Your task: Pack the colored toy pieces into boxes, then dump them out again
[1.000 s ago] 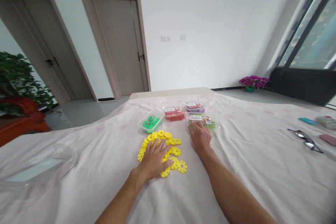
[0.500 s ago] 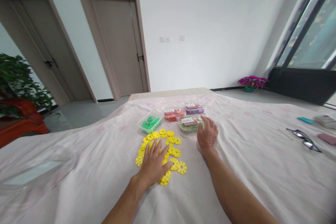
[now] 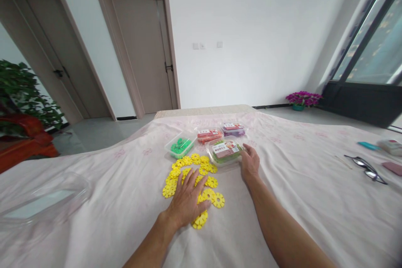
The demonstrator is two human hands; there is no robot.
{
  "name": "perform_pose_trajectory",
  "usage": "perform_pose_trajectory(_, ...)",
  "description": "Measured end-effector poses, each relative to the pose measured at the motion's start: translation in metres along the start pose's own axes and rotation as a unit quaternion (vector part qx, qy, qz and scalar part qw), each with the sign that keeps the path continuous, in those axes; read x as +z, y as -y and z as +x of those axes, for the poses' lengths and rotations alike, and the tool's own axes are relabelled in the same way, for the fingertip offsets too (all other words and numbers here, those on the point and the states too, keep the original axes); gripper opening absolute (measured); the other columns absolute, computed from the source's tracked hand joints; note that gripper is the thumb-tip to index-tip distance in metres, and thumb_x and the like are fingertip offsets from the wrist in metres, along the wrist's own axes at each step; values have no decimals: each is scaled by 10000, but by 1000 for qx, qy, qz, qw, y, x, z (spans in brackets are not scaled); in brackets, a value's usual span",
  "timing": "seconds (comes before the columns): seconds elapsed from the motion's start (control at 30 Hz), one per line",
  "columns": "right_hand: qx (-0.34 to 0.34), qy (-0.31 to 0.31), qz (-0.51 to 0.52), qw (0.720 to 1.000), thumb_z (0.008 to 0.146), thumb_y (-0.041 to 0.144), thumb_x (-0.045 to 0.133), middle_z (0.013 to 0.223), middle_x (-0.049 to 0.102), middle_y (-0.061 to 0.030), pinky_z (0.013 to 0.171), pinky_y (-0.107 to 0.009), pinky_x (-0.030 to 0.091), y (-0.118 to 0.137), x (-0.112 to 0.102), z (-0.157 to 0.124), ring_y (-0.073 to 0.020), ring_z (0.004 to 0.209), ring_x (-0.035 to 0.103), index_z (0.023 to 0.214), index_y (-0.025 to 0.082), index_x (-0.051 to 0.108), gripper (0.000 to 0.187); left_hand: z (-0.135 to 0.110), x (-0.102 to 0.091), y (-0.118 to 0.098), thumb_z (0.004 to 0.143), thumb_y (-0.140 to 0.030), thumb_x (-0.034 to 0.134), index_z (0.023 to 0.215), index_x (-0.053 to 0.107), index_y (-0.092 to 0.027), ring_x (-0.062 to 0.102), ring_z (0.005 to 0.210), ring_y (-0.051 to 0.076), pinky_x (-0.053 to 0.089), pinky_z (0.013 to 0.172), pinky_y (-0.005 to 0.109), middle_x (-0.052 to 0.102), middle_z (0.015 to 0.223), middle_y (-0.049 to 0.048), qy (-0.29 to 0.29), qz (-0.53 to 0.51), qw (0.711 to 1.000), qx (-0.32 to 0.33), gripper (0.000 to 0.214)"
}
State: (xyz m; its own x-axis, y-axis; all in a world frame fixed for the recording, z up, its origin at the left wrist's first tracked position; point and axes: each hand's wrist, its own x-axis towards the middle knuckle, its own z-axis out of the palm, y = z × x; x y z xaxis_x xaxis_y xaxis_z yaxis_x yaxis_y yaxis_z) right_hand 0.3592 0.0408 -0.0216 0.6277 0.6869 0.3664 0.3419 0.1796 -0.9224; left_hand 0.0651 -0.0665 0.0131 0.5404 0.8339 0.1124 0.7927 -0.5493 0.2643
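My left hand lies with its fingers spread over a loose pile of yellow notched plastic discs, hiding part of it. My right hand grips the right end of a lidded clear container, which shows green contents and a printed label. That container is tilted, its right side raised towards me. Behind it are a lidded container with red contents and another with purple contents. An uncovered clear tub holding green pieces stands behind the yellow discs, to the left.
A large clear plastic lid or tray lies at the left on the pale flowered cloth. Over on the right are eyeglasses, a blue item, a pinkish flat item and a whitish pack.
My right hand has closed on the end of the green-filled lidded container and tipped it up, shifting it slightly left. My left hand has stayed nearly in place on the yellow discs.
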Motion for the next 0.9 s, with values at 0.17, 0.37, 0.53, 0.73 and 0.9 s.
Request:
perform_pose_trajectory(0.17, 8, 34, 45, 998, 701, 281, 531, 954, 727, -61, 815, -342, 473, 5, 8, -8, -239, 888, 640, 1069, 171, 700, 420, 2, 2, 1, 906, -501, 495, 1527, 307, -265, 198, 1498, 291, 124, 1204, 586, 266, 1612, 99, -31, -6, 999, -30, 690)
perform_pose_trajectory(0.37, 8, 50, 77, 996, 778, 461, 603, 827, 719, -67, 713, -315, 471, 18, 16, -19, -214, 767, 618, 971, 143, 736, 395, 4, 4, 2, 899, -440, 514, 1516, 325, -213, 238, 1484, 303, 128, 1207, 586, 323, 1589, 91, -45, -18, 998, -26, 684)
perform_pose_trajectory(0.53, 14, 73, 105, 992, 767, 498, 634, 837, 719, -77, 564, -281, 452, 24, 21, -25, -162, 615, 564, 1045, 129, 730, 471, 5, 9, 6, 914, -405, 492, 1493, 349, -181, 282, 1468, 294, 166, 1202, 573, 389, 1553, 113, -74, -34, 996, -28, 637)
perform_pose_trajectory(0.73, 42, 89, 195, 976, 741, 455, 693, 796, 699, -45, 501, -262, 454, 35, 27, -31, -122, 552, 533, 1044, 139, 718, 438, 7, 13, 9, 920, -355, 501, 1443, 388, -161, 357, 1433, 268, 207, 1200, 538, 473, 1492, 135, -114, -55, 991, -35, 569)
perform_pose_trajectory(0.9, 57, 98, 230, 967, 733, 438, 715, 800, 687, -36, 483, -258, 474, 38, 29, -33, -117, 560, 546, 1031, 142, 720, 421, 8, 17, 12, 902, -278, 500, 1425, 389, -130, 396, 1407, 273, 243, 1189, 534, 488, 1467, 162, -139, -76, 986, -56, 555)
